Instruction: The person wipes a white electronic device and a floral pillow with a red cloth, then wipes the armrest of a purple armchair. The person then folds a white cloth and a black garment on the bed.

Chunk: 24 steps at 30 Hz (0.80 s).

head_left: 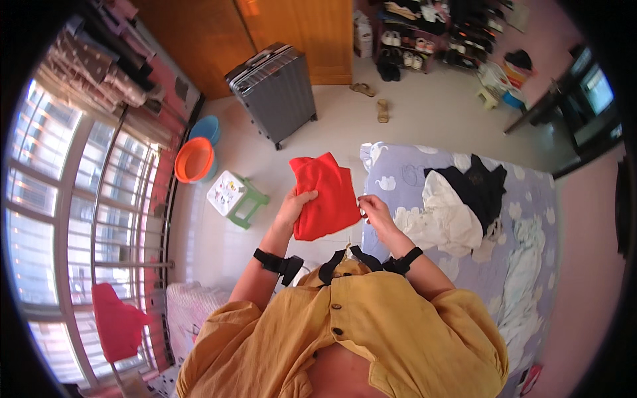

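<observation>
A folded red cloth (326, 199), perhaps a garment, is held up in front of my body, above the floor. My left hand (298, 204) grips its left side, with the thumb lying across the front. At the cloth's right edge are the curled fingertips of my right hand (376, 211); whether they pinch the fabric cannot be made out. Below and to the right, a white garment (450, 214) lies crumpled against a black garment (477, 184) on the bed (398, 166), which has a purple sheet with an elephant print.
A grey suitcase (283, 94) stands beyond the cloth. To the left are a green-and-white stool (229, 194), an orange basin (194, 159) and a blue basin (206, 128). Slippers (382, 110) lie on the floor near a shoe rack (413, 47). A pale cloth (522, 268) lies along the bed.
</observation>
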Tool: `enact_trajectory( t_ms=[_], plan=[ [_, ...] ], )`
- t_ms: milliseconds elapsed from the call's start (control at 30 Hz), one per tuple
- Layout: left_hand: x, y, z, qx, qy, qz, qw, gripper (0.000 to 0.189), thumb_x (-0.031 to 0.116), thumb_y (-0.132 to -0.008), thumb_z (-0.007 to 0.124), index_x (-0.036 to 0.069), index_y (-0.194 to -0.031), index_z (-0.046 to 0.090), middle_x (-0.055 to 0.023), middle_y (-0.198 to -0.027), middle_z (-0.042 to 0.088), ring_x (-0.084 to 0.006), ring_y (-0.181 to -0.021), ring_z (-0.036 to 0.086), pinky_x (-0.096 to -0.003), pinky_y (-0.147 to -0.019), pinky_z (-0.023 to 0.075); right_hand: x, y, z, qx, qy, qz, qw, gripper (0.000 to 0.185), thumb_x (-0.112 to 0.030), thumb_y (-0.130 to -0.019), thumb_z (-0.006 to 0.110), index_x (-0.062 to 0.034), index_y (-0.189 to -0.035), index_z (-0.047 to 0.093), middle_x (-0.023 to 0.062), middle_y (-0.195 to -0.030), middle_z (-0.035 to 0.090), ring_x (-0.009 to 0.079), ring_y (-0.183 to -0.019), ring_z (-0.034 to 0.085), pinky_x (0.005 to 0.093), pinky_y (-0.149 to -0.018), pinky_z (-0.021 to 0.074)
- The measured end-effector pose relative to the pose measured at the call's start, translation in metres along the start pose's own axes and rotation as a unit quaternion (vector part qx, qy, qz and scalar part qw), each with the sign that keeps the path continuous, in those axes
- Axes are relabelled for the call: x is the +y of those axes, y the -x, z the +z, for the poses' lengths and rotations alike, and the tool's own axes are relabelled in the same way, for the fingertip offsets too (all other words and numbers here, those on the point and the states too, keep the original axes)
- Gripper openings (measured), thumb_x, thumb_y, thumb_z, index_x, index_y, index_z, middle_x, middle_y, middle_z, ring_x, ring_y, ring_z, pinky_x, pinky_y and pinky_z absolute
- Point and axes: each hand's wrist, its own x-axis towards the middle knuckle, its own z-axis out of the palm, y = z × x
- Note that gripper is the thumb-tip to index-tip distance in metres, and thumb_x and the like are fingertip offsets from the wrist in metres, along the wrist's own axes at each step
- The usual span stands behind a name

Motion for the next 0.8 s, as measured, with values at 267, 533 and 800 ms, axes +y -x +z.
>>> enact_trajectory(
  t_ms=[267,533,800],
  plan=[
    [0.064,-0.120,-0.045,0.096,0.099,0.050,0.989,0.047,0.010,-0.099,0.061,-0.003,-0.143,0.047,-0.0191,-0.134,0.064,-0.0328,-0.119,0.067,-0.0476,-0.103,0.0568,-0.075,-0.075,0.014,-0.140,0.015,-0.050,0.989,0.023,-0.029,-0.105,0.059,-0.0116,-0.117,0.068,-0.0016,-0.101,0.066,0.0070,-0.079,0.056,0.0245,-0.071,0.0463],
    [0.219,-0.331,-0.117,0.105,0.112,0.123,0.980,0.039,0.009,-0.097,0.063,0.001,-0.135,0.056,-0.0165,-0.128,0.068,-0.0323,-0.117,0.068,-0.0467,-0.105,0.0548,-0.109,-0.182,0.019,-0.094,-0.010,-0.011,0.995,0.022,-0.028,-0.105,0.059,-0.0109,-0.115,0.069,-0.0018,-0.097,0.068,0.0066,-0.077,0.055,0.0236,-0.070,0.0462],
    [0.388,-0.518,-0.218,0.280,0.052,0.201,0.937,0.043,0.024,-0.096,0.073,0.005,-0.132,0.060,-0.0105,-0.116,0.071,-0.0297,-0.102,0.071,-0.0451,-0.086,0.0604,-0.158,-0.267,0.045,-0.017,-0.050,0.038,0.998,0.024,-0.030,-0.105,0.060,-0.0109,-0.114,0.070,-0.0016,-0.096,0.068,0.0073,-0.077,0.057,0.0239,-0.071,0.0471]
  ],
)
